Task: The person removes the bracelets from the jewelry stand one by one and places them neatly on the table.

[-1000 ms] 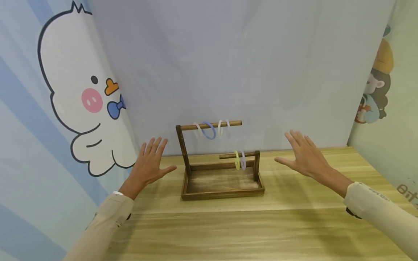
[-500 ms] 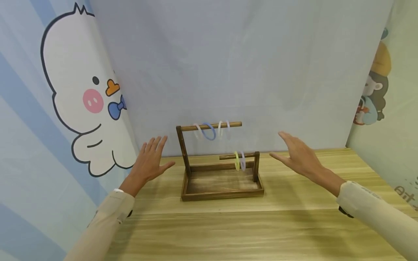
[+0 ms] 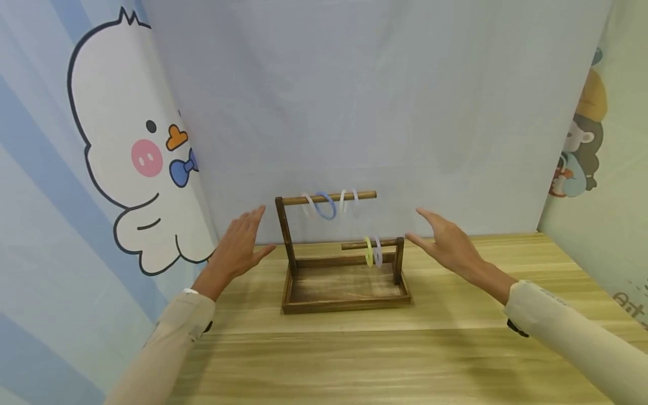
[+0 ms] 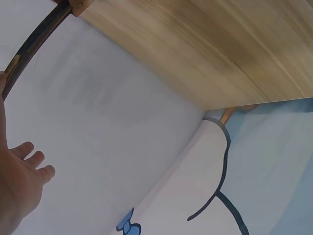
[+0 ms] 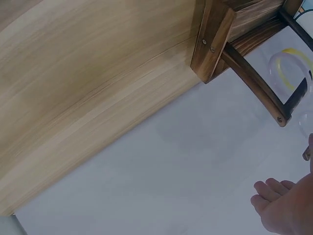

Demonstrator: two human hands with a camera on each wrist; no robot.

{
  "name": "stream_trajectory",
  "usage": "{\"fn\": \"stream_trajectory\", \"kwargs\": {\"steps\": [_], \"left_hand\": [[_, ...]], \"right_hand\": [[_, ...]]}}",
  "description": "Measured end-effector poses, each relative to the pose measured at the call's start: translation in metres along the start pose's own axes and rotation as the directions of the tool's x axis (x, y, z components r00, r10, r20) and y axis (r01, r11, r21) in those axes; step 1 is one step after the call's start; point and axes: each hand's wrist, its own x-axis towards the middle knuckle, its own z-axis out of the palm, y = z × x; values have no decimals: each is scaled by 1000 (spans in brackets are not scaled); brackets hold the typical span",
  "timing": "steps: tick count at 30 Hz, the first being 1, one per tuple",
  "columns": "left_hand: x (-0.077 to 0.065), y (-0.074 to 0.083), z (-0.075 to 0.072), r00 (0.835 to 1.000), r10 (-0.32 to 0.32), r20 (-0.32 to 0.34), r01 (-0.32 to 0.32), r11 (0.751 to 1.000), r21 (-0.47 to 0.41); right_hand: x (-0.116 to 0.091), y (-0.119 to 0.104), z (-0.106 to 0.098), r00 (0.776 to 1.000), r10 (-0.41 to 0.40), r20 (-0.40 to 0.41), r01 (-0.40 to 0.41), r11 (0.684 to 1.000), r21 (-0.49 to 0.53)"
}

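A dark wooden stand with a shallow tray base (image 3: 346, 305) sits on the table between my hands. Its tall left post carries an upper rod (image 3: 365, 194), on which a blue ring (image 3: 331, 212) and several pale clear rings (image 3: 343, 201) hang. From the short right post (image 3: 399, 261) a lower rod bears a yellow ring (image 3: 369, 252) and a pale lilac ring (image 3: 378, 253). My left hand (image 3: 235, 247), fingers extended, is raised just left of the tall post. My right hand (image 3: 450, 244) hovers to the right of the stand, fingers straight and thumb spread. Neither holds anything.
The wood-grain table (image 3: 354, 360) extends in front of the stand and to both sides. Behind it hangs a plain pale cloth (image 3: 395, 101). Printed cloths stand at the sides, with a cartoon duck (image 3: 116, 112) at left and a cartoon figure (image 3: 579, 135) at right.
My right hand has moved left, closer to the stand. My left hand has turned and shifted slightly right toward the tall post. The stand and its rings stay in place.
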Motion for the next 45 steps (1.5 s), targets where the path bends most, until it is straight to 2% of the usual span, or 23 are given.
{"fn": "stream_trajectory", "kwargs": {"steps": [4,9,15,19,24,33,41,45], "left_hand": [[6,2,1,1000,17,-13,-17,999,-34],[12,7,-1,1000,0,2,0,996,-85],[14,10,-2,1000,4,-12,-6,993,-119],[17,11,-2,1000,-26,17,29,984,-174],[22,10,-2,997,-54,52,66,964,-259],[31,11,9,1000,4,-27,-14,919,-395],[35,13,12,996,13,-87,-52,884,-464],[37,13,13,997,2,-79,-43,855,-517]], "right_hand": [[4,-6,8,1000,-25,-15,25,999,28],[6,-14,18,999,-43,-13,44,997,61],[8,-22,30,998,-59,-1,59,997,55],[13,-27,35,998,-69,-9,69,995,67],[23,-32,40,999,-43,3,42,994,105],[38,-46,47,998,-46,-37,52,985,165],[50,-58,54,999,-27,-46,35,983,182],[57,-61,58,998,-15,-63,27,978,205]]}}
